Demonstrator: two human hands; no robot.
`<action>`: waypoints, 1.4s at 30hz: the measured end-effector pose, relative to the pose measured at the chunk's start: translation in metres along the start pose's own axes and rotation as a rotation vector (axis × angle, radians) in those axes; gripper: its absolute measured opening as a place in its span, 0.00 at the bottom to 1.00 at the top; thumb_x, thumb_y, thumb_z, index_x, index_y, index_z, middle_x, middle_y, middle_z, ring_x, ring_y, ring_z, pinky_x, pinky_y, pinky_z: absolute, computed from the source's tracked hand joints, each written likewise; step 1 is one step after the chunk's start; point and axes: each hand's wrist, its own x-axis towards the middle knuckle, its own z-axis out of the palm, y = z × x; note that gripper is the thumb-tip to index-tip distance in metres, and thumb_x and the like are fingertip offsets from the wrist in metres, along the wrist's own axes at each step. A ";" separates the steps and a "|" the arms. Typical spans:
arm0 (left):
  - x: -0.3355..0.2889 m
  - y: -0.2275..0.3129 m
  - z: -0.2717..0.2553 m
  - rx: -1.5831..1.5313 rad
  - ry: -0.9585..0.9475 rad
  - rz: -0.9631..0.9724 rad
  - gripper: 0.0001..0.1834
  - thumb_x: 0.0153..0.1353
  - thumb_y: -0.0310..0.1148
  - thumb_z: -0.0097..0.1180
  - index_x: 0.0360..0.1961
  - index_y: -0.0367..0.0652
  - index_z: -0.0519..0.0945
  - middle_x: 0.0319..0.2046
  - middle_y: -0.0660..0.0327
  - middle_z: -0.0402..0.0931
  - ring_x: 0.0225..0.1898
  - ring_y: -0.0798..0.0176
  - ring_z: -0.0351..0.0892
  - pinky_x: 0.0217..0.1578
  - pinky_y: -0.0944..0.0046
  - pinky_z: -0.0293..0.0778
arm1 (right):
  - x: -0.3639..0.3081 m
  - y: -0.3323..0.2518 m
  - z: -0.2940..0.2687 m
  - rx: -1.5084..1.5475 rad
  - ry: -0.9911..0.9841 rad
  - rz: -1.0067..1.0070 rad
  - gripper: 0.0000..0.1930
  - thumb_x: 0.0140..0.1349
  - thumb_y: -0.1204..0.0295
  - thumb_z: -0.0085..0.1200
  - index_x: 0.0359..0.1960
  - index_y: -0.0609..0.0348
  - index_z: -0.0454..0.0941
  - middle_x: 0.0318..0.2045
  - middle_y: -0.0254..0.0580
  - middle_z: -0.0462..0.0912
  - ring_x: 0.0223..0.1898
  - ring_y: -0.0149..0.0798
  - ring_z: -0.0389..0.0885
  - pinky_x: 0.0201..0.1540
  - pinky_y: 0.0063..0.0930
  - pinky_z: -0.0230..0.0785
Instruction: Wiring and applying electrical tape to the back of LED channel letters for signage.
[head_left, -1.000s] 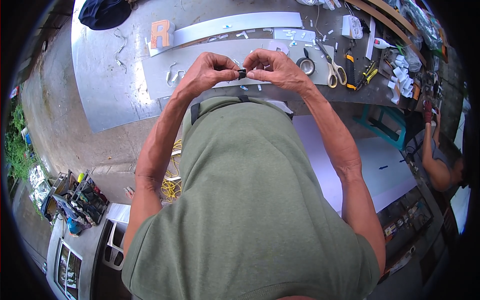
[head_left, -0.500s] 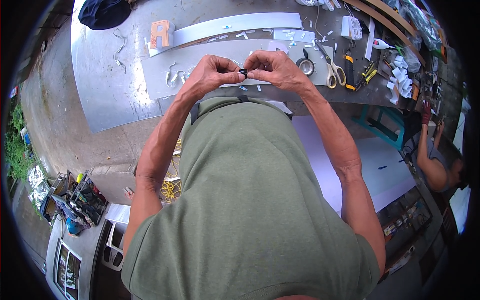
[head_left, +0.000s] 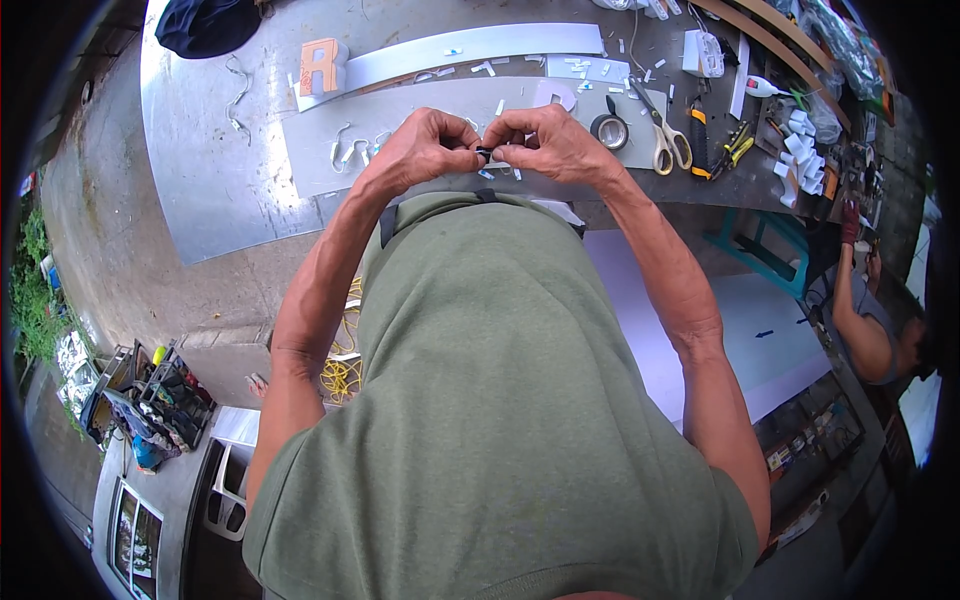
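My left hand (head_left: pixel 428 150) and my right hand (head_left: pixel 553 143) meet over the near edge of the workbench, their thumbs and forefingers pinched close together. Between the fingertips is a small strip of black tape (head_left: pixel 484 153); whatever it may be wrapped on is mostly hidden. Just right of my right hand lies a roll of black tape (head_left: pixel 609 131) on the pale sheet (head_left: pixel 315 155). White wires with small light modules (head_left: pixel 352 152) lie left of my left hand. A pale letter-shaped piece (head_left: pixel 556 95) rests beyond my right hand.
Scissors (head_left: pixel 664 140), a yellow-black cutter (head_left: pixel 699 145) and pliers (head_left: pixel 741 145) lie to the right. A block letter (head_left: pixel 320 70) stands by a long white strip (head_left: pixel 470 46) at the back. Another person (head_left: pixel 862 320) works at the far right, near a teal stool (head_left: pixel 765 245).
My right fingers have curled in and shifted slightly left, and the black tape shows less between the fingertips. The pale letter-shaped piece is more exposed. The other person's gloved hand has moved slightly.
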 end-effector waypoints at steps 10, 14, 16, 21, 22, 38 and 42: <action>-0.002 0.000 0.001 -0.116 0.012 -0.022 0.13 0.53 0.35 0.72 0.34 0.38 0.88 0.26 0.65 0.82 0.29 0.73 0.74 0.35 0.69 0.69 | -0.005 0.010 0.009 -0.013 0.129 -0.226 0.09 0.58 0.79 0.60 0.40 0.57 0.86 0.30 0.35 0.83 0.30 0.32 0.80 0.33 0.28 0.72; -0.004 0.000 0.000 -0.167 0.016 -0.037 0.13 0.53 0.36 0.73 0.36 0.38 0.88 0.27 0.66 0.82 0.30 0.73 0.75 0.37 0.69 0.69 | -0.007 0.004 0.014 -0.326 0.237 -0.450 0.08 0.56 0.81 0.61 0.38 0.57 0.84 0.30 0.37 0.79 0.32 0.36 0.81 0.34 0.32 0.75; -0.005 -0.006 -0.001 -0.204 0.014 -0.022 0.14 0.54 0.36 0.73 0.37 0.38 0.88 0.27 0.66 0.83 0.31 0.73 0.75 0.37 0.69 0.69 | -0.007 0.004 0.016 -0.429 0.269 -0.502 0.09 0.55 0.81 0.61 0.38 0.58 0.83 0.30 0.37 0.79 0.34 0.37 0.81 0.34 0.32 0.76; -0.002 -0.017 0.001 -0.368 0.023 0.037 0.14 0.57 0.37 0.72 0.39 0.38 0.88 0.27 0.68 0.81 0.28 0.75 0.71 0.33 0.71 0.65 | -0.007 0.002 0.016 -0.678 0.332 -0.604 0.11 0.53 0.80 0.61 0.39 0.59 0.80 0.33 0.38 0.78 0.37 0.37 0.81 0.35 0.30 0.79; -0.002 -0.018 -0.002 -0.397 0.010 -0.003 0.14 0.58 0.38 0.71 0.39 0.38 0.88 0.26 0.70 0.80 0.27 0.77 0.69 0.31 0.71 0.63 | -0.007 0.002 0.016 -0.719 0.325 -0.628 0.12 0.52 0.81 0.60 0.40 0.59 0.79 0.33 0.38 0.78 0.37 0.37 0.81 0.35 0.29 0.79; -0.006 -0.003 -0.003 -0.169 0.034 0.020 0.11 0.57 0.35 0.71 0.36 0.39 0.89 0.27 0.66 0.82 0.30 0.74 0.74 0.35 0.69 0.70 | -0.009 0.006 0.008 0.089 0.227 -0.080 0.13 0.67 0.67 0.59 0.50 0.59 0.80 0.34 0.40 0.88 0.37 0.33 0.86 0.39 0.30 0.76; -0.008 0.003 -0.002 -0.079 0.039 0.053 0.10 0.58 0.34 0.70 0.36 0.38 0.88 0.27 0.66 0.82 0.30 0.75 0.75 0.33 0.69 0.70 | -0.009 -0.006 0.006 0.049 0.184 -0.024 0.15 0.66 0.62 0.60 0.46 0.61 0.83 0.32 0.40 0.87 0.35 0.35 0.85 0.38 0.31 0.76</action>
